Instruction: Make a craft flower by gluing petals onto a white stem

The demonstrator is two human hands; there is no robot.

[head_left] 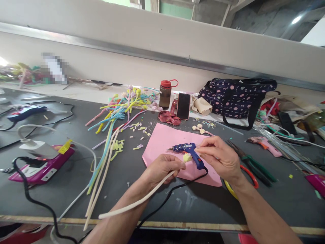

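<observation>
My left hand (pixel 162 167) is closed round a cream pipe-cleaner stem (pixel 134 202) that runs back toward the table's front edge. At the stem's tip sits a small pale yellow bud (pixel 187 157). My right hand (pixel 220 157) pinches at that bud with thumb and forefinger. A blue hot glue gun (pixel 189 151) lies just behind the bud on a pink sheet (pixel 165 142), its black cord trailing toward me.
Colourful pipe cleaners (pixel 114 118) lie spread to the left, with cut bits around. A brown bottle (pixel 165 94), a phone (pixel 183 106) and a dotted bag (pixel 236 96) stand at the back. Pliers and cutters (pixel 250 166) lie right; a pink power strip (pixel 42 166) sits left.
</observation>
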